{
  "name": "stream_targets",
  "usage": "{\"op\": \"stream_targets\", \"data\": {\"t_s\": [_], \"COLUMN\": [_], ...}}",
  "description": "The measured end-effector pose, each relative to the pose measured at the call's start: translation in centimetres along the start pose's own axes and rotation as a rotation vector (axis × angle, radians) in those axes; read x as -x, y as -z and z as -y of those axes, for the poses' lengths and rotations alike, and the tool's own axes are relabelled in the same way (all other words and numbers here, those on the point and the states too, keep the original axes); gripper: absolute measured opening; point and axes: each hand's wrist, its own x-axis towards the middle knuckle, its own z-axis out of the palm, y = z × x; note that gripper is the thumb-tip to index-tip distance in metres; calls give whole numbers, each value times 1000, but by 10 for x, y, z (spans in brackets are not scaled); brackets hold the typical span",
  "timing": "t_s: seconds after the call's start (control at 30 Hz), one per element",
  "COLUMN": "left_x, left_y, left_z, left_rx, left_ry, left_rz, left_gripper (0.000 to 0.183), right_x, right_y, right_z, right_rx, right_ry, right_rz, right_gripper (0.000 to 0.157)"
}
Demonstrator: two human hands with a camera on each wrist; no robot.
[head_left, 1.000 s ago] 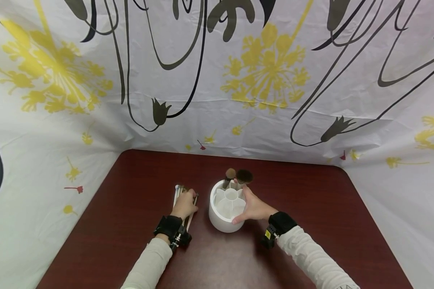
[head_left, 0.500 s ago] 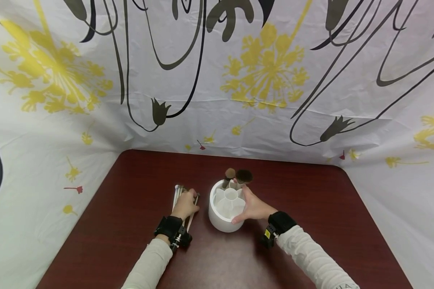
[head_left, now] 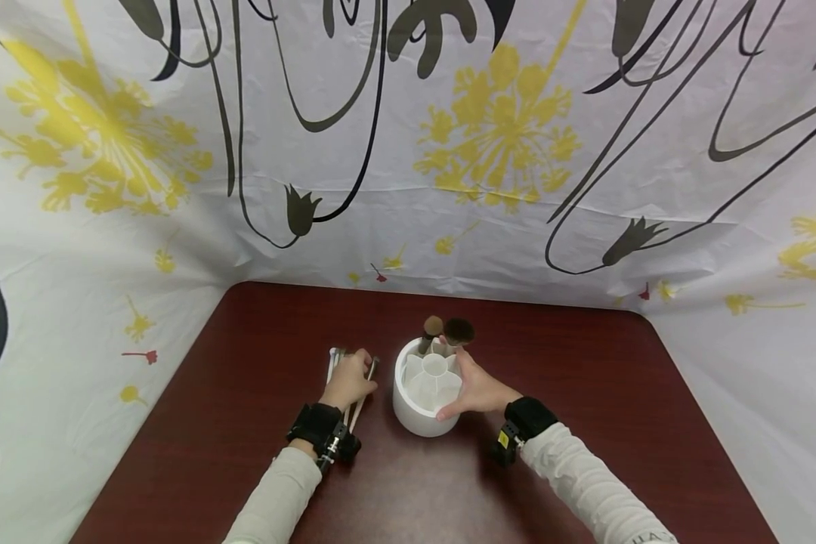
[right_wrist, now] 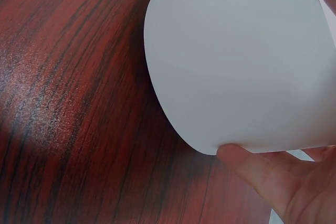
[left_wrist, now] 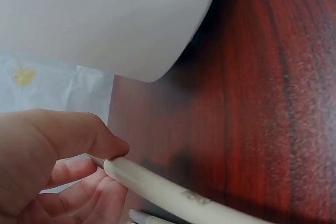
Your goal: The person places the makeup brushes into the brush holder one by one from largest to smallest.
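Note:
My left hand [head_left: 349,380] pinches a makeup brush [left_wrist: 163,190] between thumb and fingers, near where its pale cream handle meets the narrow tip. Other slim brushes [head_left: 332,366] lie side by side under and beside that hand, partly covered by it. To the right stands a round white brush holder [head_left: 411,418] with a petal-shaped divider inside. My right hand [head_left: 481,387] grips the holder's right side, thumb at the near rim and fingers round the far side. Two fuller brushes stand up at the back of the holder, one tan-headed [head_left: 433,326] and one dark-headed [head_left: 459,331].
Everything rests on a dark reddish wooden table [head_left: 551,355] with rounded far corners. A white patterned cloth [head_left: 381,249] hangs behind it and along both sides. Each wrist wears a black strap with a camera, such as the left wrist camera [head_left: 348,446].
My left hand has shifted slightly to the right, and the pinched brush's tip has come a little away from the other brushes. The right hand and the holder stay put.

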Motion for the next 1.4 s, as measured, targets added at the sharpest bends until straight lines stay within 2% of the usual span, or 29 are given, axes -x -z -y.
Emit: {"op": "stream_targets", "data": {"t_s": [0.63, 0.9, 1.13, 1.4], "left_x": [0, -1, 1, 6], "left_y": [15, 25, 32, 47], "left_z": [-10, -23, -35, -48], "left_rx": [22, 37, 56, 101], "left_ry": [-37, -50, -88, -106], "left_rz": [-38, -74, -90, -144], "left_gripper": [36, 36, 36, 36], "right_x": [-1, 0, 1, 0], "right_y": [-2, -1, -1, -2], "right_z": [-2, -1, -1, -2], "right_rx": [-16, -13, -21, -11], "right_ry": [5, 17, -26, -18], "right_rz": [-5, -4, 3, -1], "right_gripper": [124, 124, 126, 126]}}
